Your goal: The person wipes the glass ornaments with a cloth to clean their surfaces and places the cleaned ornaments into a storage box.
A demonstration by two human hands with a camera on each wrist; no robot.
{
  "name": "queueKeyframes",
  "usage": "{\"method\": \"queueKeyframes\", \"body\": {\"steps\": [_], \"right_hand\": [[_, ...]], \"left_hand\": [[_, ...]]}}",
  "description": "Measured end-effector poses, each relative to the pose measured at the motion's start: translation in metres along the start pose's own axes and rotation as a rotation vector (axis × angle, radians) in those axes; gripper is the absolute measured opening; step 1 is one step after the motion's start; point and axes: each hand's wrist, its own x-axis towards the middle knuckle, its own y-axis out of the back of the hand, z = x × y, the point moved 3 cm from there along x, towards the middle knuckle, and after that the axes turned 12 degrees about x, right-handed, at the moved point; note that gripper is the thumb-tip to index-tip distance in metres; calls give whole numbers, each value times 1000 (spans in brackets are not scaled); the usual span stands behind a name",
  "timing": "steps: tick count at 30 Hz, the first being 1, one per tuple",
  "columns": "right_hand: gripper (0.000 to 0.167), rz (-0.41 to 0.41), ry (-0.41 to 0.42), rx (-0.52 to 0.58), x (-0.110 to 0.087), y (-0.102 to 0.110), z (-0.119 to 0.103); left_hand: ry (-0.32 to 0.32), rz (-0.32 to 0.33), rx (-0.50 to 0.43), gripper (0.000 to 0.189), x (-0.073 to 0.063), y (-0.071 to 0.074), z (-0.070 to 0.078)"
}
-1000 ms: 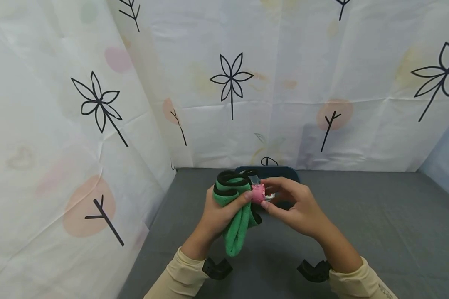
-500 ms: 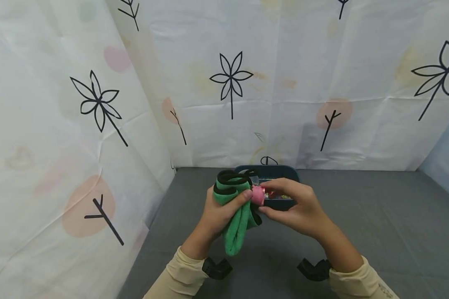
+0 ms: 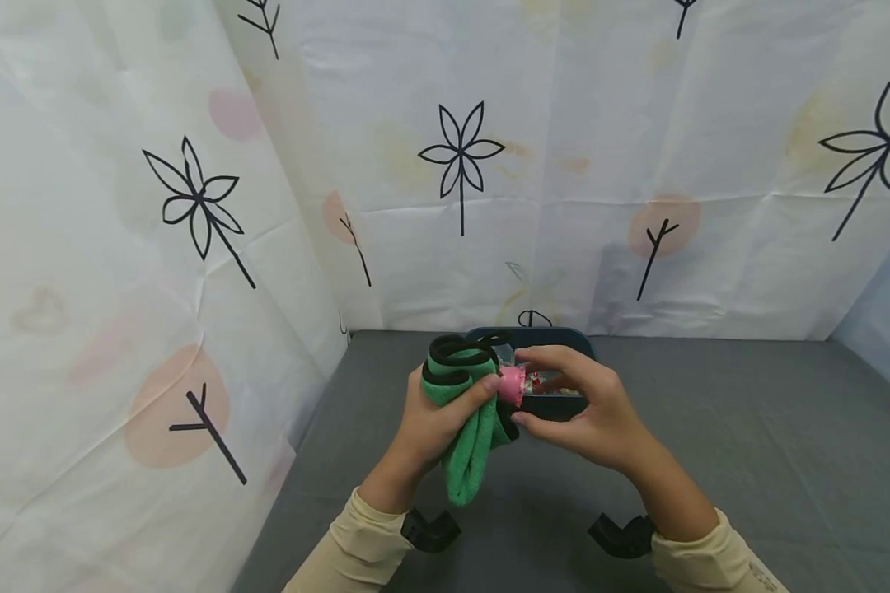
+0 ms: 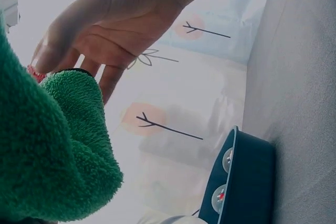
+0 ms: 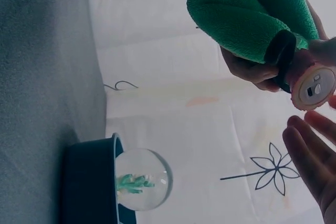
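Note:
My left hand (image 3: 433, 416) grips a folded green towel (image 3: 467, 461) with black edging, its thumb pressing on the pink base (image 3: 511, 385) of what looks like a snow globe. A bit of clear material (image 3: 504, 354) shows above the base; the towel hides the rest. The base's round underside (image 5: 314, 90), with a small switch, faces my right hand (image 3: 589, 403) in the right wrist view. That hand is spread around the base, thumb below and fingers above, with the fingers nearly straight. The left wrist view has its open palm behind the towel.
A dark blue bin (image 3: 534, 336) stands behind the hands on the grey table (image 3: 749, 445). Inside it are clear globes, one with a green figure (image 5: 135, 183). Patterned white cloth (image 3: 386, 165) hangs around the back and left side.
My right fingers and thumb have spread a little apart around the pink base, and more of the bin's contents shows between them. The left hand and towel have hardly moved.

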Motion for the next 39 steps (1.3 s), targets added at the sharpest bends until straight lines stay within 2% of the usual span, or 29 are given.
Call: {"method": "queueKeyframes", "body": {"steps": [4, 9, 16, 23, 26, 30, 33, 37, 39], "right_hand": [[72, -14, 69, 43, 2, -1, -2], [61, -17, 81, 35, 1, -2, -3], [54, -18, -36, 38, -2, 0, 1], [51, -24, -162, 18, -4, 1, 2], [56, -17, -140, 11, -2, 1, 1], [67, -12, -41, 16, 0, 1, 0], [69, -17, 20, 41, 0, 0, -1], [67, -19, 47, 52, 1, -1, -2], [65, -19, 33, 51, 0, -1, -1]], "left_hand": [[-19, -8, 2, 24, 1, 0, 0], [-22, -28, -8, 23, 1, -1, 1], [33, -43, 1, 27, 0, -2, -1], [-3, -29, 31, 26, 0, -2, -3], [-5, -20, 31, 26, 0, -2, -2], [19, -6, 18, 26, 0, -1, -1], [30, -5, 3, 26, 0, -1, 0], [28, -21, -8, 23, 0, -1, 1], [26, -36, -13, 22, 0, -1, 1]]}}
